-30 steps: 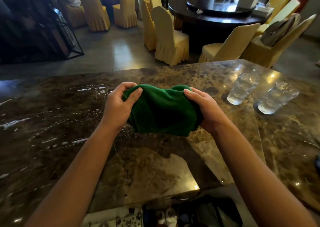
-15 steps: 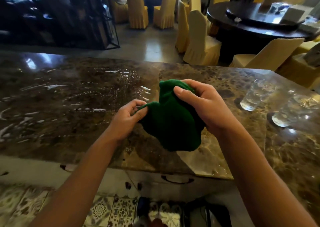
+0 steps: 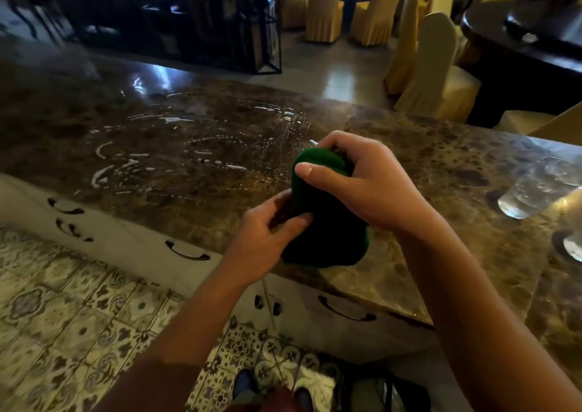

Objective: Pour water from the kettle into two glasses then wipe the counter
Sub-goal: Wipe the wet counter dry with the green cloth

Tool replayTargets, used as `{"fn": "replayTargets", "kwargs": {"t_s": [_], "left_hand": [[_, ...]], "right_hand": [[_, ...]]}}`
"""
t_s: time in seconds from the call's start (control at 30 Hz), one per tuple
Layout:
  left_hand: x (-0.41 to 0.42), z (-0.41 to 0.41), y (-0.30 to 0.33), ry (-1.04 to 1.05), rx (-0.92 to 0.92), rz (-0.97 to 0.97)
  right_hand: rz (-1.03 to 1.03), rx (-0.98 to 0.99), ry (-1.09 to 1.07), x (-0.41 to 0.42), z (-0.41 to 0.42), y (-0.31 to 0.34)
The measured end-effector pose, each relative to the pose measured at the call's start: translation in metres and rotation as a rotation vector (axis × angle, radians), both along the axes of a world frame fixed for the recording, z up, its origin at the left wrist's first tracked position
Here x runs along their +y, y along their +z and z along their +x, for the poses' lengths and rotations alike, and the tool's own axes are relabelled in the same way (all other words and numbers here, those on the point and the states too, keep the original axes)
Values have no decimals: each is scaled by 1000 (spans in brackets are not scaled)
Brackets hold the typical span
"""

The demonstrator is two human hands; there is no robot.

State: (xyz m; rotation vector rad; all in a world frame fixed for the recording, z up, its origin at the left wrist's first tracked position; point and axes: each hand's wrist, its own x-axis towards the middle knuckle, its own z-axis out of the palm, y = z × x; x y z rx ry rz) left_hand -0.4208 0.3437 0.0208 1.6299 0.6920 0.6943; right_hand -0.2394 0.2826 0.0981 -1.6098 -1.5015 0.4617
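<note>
Right hand [image 3: 365,184] curled round top of the green cloth [image 3: 327,222], left hand [image 3: 267,232] pinching its lower edge; cloth bunched, held at the near edge of the worktop [image 3: 456,159]. Glasses [image 3: 532,188] filled, so wipe step. Next: press cloth flat, sweep left across the water streaks [image 3: 176,156].

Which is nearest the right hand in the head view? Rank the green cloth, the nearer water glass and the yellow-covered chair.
1. Green cloth: gripped in the right hand itself.
2. Nearer water glass: on the counter, to the hand's right.
3. Yellow-covered chair: beyond the counter's far edge, on the floor.
</note>
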Motion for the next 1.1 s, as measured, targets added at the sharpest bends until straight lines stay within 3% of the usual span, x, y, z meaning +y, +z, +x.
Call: {"fn": "replayTargets", "kwargs": {"t_s": [0.33, 0.43, 0.53, 0.63, 0.73, 0.83, 0.93, 1.1], "left_hand": [[11, -44, 7, -126, 20, -220], [19, -60, 9, -137, 43, -197], [32, -82, 18, -70, 121, -44], [47, -102, 24, 28, 237, 350], [58, -120, 31, -54, 172, 472], [68, -136, 36, -191, 42, 393], [74, -148, 41, -228, -56, 140], [87, -159, 40, -61, -146, 48]], "right_hand": [[-5, 150, -68, 30, -7, -7], [-14, 161, -141, 39, -14, -15], [-28, 78, -203, 49, -24, -26], [-191, -59, -184, 60, -36, -37], [-301, -9, -63, 69, -55, -45], [-431, 60, 91, 83, -81, -50], [-537, 103, 227, 94, -103, -67], [-310, 335, -64, 91, -123, -82]]}}
